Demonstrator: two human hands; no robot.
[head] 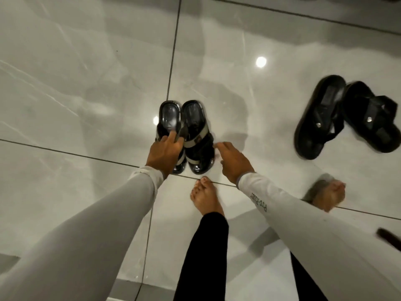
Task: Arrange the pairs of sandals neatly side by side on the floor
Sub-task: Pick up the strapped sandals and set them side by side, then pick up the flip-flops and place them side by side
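A pair of black sandals with grey straps stands side by side on the glossy white tile floor, the left sandal [170,118] touching the right sandal [196,127]. My left hand [163,154] covers the front of the left sandal and its fingers grip a grey strap. My right hand [232,160] hovers just right of the right sandal with its fingers apart and nothing in it. A second pair, all black and chunky, lies to the right: one sandal [319,116] leans against the other [371,118], both angled.
My bare feet stand behind the hands, one [207,197] in the middle and one [329,195] at the right, blurred. Dark grout lines cross the floor [86,83]. A dark object [389,236] shows at the right edge. More dark shapes sit at the top edge.
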